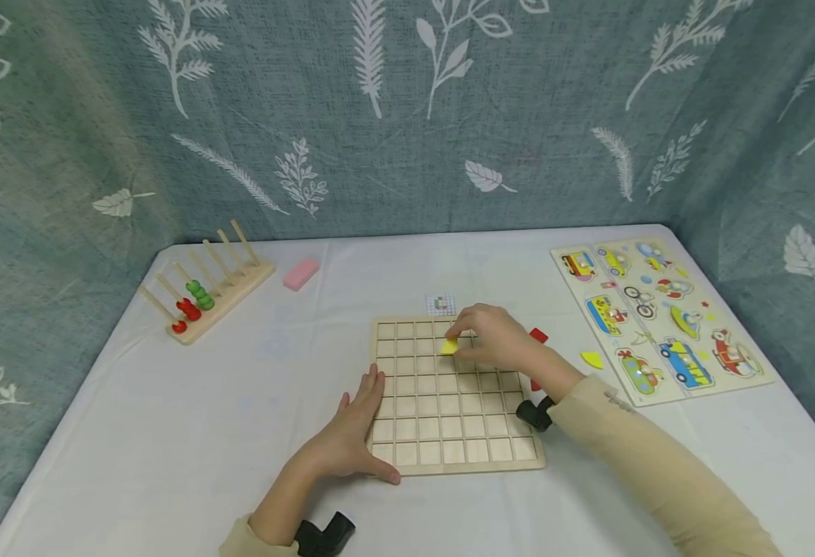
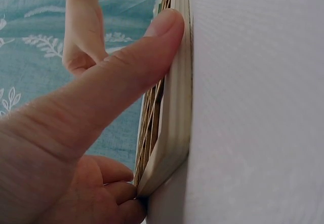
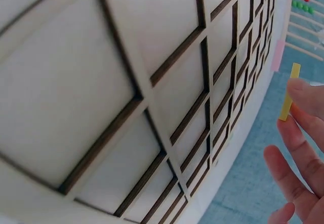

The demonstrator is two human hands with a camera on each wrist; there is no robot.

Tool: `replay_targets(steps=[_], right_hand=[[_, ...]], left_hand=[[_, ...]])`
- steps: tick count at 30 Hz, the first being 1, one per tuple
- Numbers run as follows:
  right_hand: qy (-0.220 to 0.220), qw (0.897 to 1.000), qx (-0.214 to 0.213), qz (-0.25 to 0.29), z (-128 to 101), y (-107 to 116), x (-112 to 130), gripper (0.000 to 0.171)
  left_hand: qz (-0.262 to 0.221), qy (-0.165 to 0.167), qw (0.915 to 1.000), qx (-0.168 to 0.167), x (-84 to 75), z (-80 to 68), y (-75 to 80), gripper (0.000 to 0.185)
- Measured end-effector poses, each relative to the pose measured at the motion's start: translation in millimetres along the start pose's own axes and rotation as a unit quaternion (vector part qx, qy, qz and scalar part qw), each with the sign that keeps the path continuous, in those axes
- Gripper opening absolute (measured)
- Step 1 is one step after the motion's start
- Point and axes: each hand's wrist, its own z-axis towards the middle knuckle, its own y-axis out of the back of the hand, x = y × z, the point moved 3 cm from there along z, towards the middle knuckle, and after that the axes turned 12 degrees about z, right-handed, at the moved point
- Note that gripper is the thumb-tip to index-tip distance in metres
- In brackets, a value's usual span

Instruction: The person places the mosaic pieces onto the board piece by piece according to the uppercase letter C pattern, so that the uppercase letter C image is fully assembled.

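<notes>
My right hand (image 1: 494,340) pinches yellow tile (image 1: 449,347) over wooden grid board (image 1: 449,452), far edge. Left hand (image 1: 352,433) flat, fingers straight, steadies board's left edge. Placing step; next, I think: lower tile square into cell.

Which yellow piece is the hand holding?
The yellow piece over the wooden grid board, pinched by the right hand. The other yellow piece lies alone on the table, by the vehicle puzzle.

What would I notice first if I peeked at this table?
The wooden grid board in the middle of the white table, with both hands on it. The right hand pinches a yellow piece over the board's far rows; the left hand presses the board's near left edge. To the right lies a bright vehicle puzzle.
</notes>
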Motion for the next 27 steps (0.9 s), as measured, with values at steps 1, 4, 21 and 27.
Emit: replay_targets(steps=[1, 4, 21, 27], right_hand=[[-0.002, 1.0, 0.001, 0.0, 2, -1, 1, 0.022], [-0.007, 1.0, 0.003, 0.004, 6, -3, 2, 0.022], [-0.022, 0.999, 0.027, -0.01, 27, -12, 6, 0.023], [-0.025, 0.999, 0.036, -0.011, 32, -16, 4, 0.023]], left_hand=[[0.001, 0.0, 1.0, 0.001, 0.1, -0.2, 0.3, 0.133], [-0.001, 0.0, 1.0, 0.003, 0.1, -0.3, 0.9, 0.133], [-0.002, -0.003, 1.0, 0.009, -0.2, 0.2, 1.3, 0.134], [-0.005, -0.004, 0.9999, 0.011, -0.2, 1.1, 0.9, 0.134]])
